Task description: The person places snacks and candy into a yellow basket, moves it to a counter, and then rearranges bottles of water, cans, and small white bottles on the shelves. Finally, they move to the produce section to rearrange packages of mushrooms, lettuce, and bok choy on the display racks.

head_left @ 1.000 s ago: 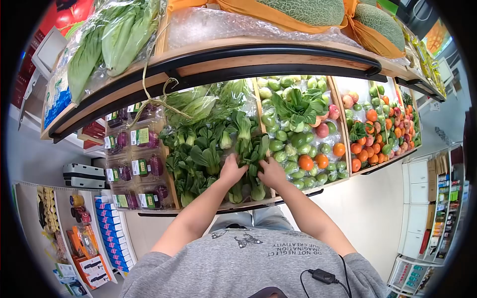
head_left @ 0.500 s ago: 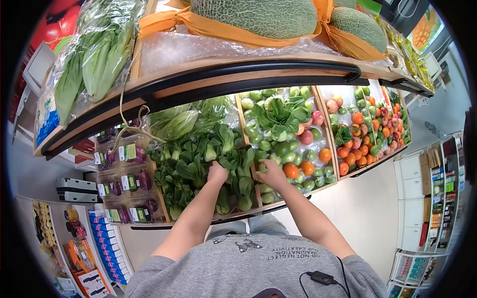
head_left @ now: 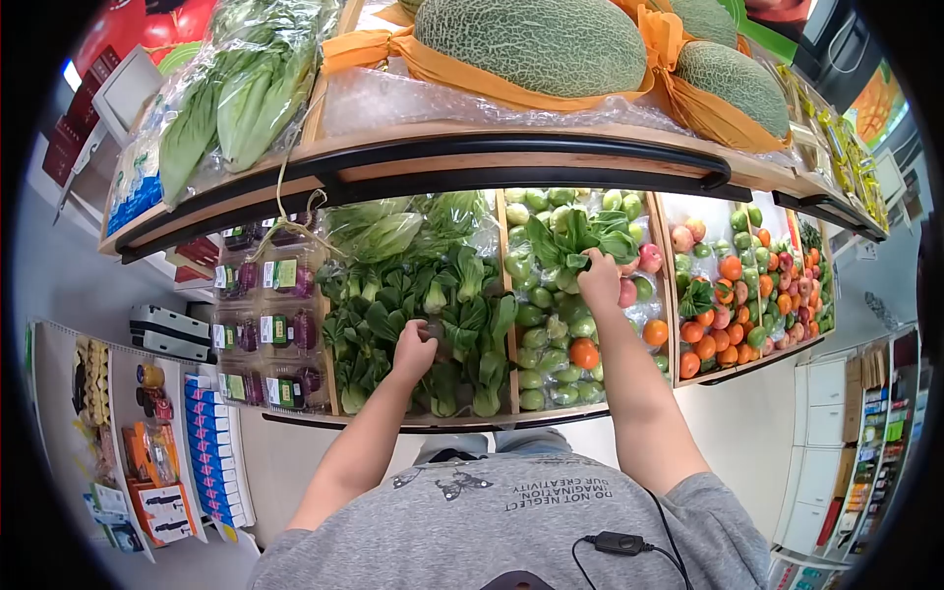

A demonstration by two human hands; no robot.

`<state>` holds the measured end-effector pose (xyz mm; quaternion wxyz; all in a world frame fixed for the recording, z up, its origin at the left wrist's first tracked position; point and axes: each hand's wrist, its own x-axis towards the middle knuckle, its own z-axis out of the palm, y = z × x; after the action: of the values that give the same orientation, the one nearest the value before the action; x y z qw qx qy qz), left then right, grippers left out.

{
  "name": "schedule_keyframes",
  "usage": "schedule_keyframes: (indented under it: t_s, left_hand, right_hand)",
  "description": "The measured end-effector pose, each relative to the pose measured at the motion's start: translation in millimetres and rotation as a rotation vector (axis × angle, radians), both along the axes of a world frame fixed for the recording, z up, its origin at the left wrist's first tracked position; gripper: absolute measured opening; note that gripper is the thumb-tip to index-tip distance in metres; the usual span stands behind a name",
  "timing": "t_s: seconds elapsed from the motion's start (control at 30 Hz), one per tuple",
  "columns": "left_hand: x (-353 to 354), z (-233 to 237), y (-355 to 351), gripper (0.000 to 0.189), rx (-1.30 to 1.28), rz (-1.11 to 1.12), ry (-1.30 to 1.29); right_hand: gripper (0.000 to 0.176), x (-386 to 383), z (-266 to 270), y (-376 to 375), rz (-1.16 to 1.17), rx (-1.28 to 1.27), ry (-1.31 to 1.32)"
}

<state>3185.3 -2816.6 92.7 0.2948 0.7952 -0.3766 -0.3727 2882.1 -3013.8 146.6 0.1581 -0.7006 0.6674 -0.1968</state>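
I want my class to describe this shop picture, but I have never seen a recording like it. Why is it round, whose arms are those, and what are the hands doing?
The camera sits on a person's head and looks forward and down through a very wide lens, hence the round, bent picture. The grey T-shirt at the bottom is the wearer's own, and so are both bare arms. They reach into a sloping produce shelf. The left hand rests among the bok choy. The right hand touches a separate bok choy bunch lying on green fruit in the next compartment. Whether either hand grips is unclear. Above lie netted melons and bagged lettuce.
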Motion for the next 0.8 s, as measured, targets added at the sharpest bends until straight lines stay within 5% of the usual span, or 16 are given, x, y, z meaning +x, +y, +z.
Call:
schedule_keyframes:
  t_s: [0.2, 0.3, 0.37, 0.47, 0.53, 0.67, 0.8]
  left_hand:
    - [-28, 27, -18, 0.056, -0.128, -0.162, 0.215]
    - [-55, 59, -37, 0.061, -0.159, -0.152, 0.325]
    - [-63, 76, -42, 0.065, -0.328, -0.216, 0.620]
    - [-51, 64, -48, 0.067, -0.283, -0.299, 0.613]
    - [-36, 80, -44, 0.061, -0.111, -0.055, 0.681]
    - [6, 114, -47, 0.048, -0.403, 0.258, 0.653]
    - [24, 117, -42, 0.043, -0.711, 0.018, 0.533]
  right_hand:
    - [0.034, 10, 30, 25, 0.113, -0.144, -0.183]
    - [0.032, 36, 57, 47, 0.207, 0.407, -0.882]
    - [0.028, 56, 63, 64, 0.286, 0.429, -0.906]
    - [0.054, 76, 66, 85, 0.333, 0.386, -0.906]
    - [0.077, 80, 62, 93, 0.294, 0.321, -0.880]
    - [0.069, 65, 50, 103, 0.253, 0.302, -0.764]
    - [0.059, 49, 35, 120, 0.197, 0.402, -0.752]
